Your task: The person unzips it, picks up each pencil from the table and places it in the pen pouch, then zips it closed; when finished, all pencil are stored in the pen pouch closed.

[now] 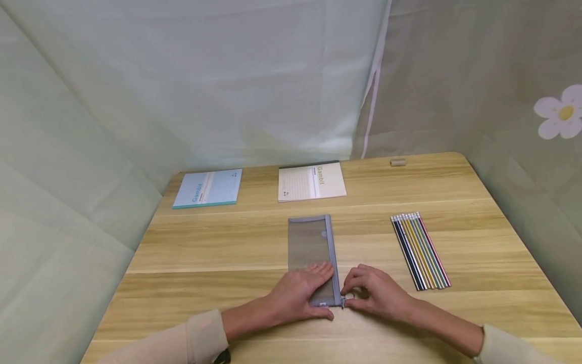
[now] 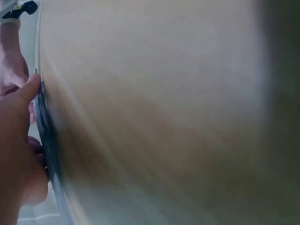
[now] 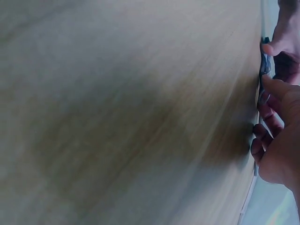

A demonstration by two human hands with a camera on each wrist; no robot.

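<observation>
A grey see-through zip pouch (image 1: 309,242) lies flat on the wooden table, its zipper edge along the right side. My left hand (image 1: 303,292) rests on the near part of the pouch, fingers laid across it and thumb by its near edge. At the near right corner, my right hand (image 1: 379,294) pinches the zipper pull (image 1: 344,300) between thumb and fingers; a small ring seems to hang there, partly hidden. In the left wrist view the left hand (image 2: 21,140) presses along the dark pouch edge. The right wrist view shows the right hand (image 3: 281,126) close to the other hand.
A row of several pencils (image 1: 420,251) lies to the right of the pouch. Towards the back are a blue notebook (image 1: 209,188), a cream notebook (image 1: 311,182) and a small grey-brown block (image 1: 397,162). Cloth curtains (image 1: 227,76) hang around the table (image 1: 195,253).
</observation>
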